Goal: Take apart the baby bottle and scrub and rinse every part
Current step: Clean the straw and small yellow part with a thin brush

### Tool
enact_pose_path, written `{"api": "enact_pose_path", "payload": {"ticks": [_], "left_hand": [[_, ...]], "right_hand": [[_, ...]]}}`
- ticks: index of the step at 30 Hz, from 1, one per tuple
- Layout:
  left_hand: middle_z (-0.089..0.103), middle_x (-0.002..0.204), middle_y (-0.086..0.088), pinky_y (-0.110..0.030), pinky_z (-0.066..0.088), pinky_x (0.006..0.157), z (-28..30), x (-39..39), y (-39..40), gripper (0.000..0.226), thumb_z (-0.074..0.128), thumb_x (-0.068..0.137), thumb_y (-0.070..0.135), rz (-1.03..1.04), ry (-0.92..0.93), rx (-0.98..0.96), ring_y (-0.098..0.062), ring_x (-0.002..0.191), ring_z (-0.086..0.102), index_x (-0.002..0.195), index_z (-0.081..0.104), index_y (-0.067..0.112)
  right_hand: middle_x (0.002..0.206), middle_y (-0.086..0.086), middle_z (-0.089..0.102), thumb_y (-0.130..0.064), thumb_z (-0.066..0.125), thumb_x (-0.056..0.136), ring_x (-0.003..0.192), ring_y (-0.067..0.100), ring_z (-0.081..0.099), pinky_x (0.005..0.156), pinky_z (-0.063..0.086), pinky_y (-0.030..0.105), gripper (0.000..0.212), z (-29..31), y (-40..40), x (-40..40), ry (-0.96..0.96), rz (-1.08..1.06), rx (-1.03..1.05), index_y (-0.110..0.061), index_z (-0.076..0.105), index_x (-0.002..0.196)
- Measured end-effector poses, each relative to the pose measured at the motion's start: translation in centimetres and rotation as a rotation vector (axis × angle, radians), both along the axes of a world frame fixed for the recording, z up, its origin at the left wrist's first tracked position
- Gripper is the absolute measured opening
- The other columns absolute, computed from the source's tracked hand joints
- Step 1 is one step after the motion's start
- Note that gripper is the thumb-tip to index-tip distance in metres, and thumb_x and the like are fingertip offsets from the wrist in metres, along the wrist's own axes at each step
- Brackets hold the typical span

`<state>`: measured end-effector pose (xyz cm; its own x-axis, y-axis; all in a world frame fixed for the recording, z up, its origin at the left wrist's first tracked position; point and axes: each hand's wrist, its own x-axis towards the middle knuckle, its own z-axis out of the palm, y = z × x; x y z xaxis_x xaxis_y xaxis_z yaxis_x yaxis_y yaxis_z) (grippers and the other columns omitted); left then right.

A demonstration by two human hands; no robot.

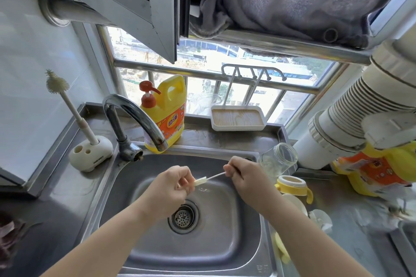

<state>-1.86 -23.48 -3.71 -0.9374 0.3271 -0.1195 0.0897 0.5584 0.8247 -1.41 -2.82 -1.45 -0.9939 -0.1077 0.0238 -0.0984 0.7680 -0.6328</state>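
Over the steel sink (225, 238), my right hand (245, 175) pinches the wire handle of a thin brush (216, 175). At the wire's left end is a small cream piece (200, 181); my left hand (171, 186) pinches its left end with curled fingers. Whether that piece is the brush head or a bottle part I cannot tell. The clear bottle body (278, 159) lies tilted on the sink's right corner. Below it on the counter sit the yellow handled collar (292, 185), white parts (295, 206) and a pale yellow piece (281, 247).
The faucet (135, 117) arches over the sink's back left and no water runs. A yellow detergent jug (166, 114) stands behind it, and a large bottle brush (74, 110) in a white stand (91, 153) to the left. A wooden tray rack (238, 119) sits on the sill.
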Motion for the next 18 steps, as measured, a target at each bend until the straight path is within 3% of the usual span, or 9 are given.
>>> {"api": "enact_pose_path", "payload": {"ticks": [4,8,12,15,18], "left_hand": [[0.049,0.069,0.007,-0.011,0.035,0.059,0.2,0.0,0.4,0.020,0.059,0.090,0.015,-0.034,0.028,-0.005,-0.004,0.060,0.046,0.074,0.061,0.027],[0.051,0.076,0.007,-0.011,0.036,0.063,-0.1,-0.1,0.0,0.019,0.049,0.096,0.017,-0.068,-0.061,-0.079,-0.006,0.069,0.049,0.094,0.067,0.018],[0.059,0.073,0.003,-0.015,0.041,0.062,0.1,0.1,0.1,0.019,0.055,0.091,0.013,-0.071,-0.086,-0.066,-0.009,0.066,0.054,0.076,0.057,0.025],[0.062,0.062,0.000,-0.022,0.046,0.052,0.4,0.3,0.0,0.018,0.053,0.093,0.013,-0.056,-0.201,0.054,-0.009,0.053,0.057,0.076,0.054,0.018],[0.056,0.058,0.006,-0.018,0.039,0.053,0.3,0.3,-0.1,0.020,0.056,0.091,0.014,-0.067,-0.131,0.037,-0.004,0.049,0.045,0.073,0.051,0.020]], "right_hand": [[0.061,-0.014,0.043,-0.030,0.049,0.095,0.065,0.014,0.044,0.063,0.041,0.033,0.021,-0.2,-1.9,1.1,-0.002,0.122,0.107,-0.015,0.056,0.082],[0.062,-0.006,0.051,-0.026,0.051,0.095,0.060,0.013,0.045,0.061,0.038,0.027,0.022,0.2,0.0,0.1,-0.041,0.031,0.021,-0.011,0.056,0.080],[0.059,-0.013,0.043,-0.027,0.051,0.095,0.057,0.008,0.042,0.056,0.032,0.021,0.021,-0.1,-1.6,1.1,-0.018,0.142,0.048,-0.016,0.054,0.077],[0.056,-0.011,0.043,-0.025,0.052,0.095,0.053,0.006,0.042,0.054,0.032,0.016,0.025,0.2,-0.3,0.3,-0.019,0.042,-0.016,-0.017,0.049,0.071],[0.057,-0.009,0.043,-0.023,0.052,0.095,0.053,0.004,0.042,0.054,0.033,0.016,0.026,-0.1,-0.8,0.7,-0.021,0.030,-0.057,-0.013,0.052,0.071]]}}
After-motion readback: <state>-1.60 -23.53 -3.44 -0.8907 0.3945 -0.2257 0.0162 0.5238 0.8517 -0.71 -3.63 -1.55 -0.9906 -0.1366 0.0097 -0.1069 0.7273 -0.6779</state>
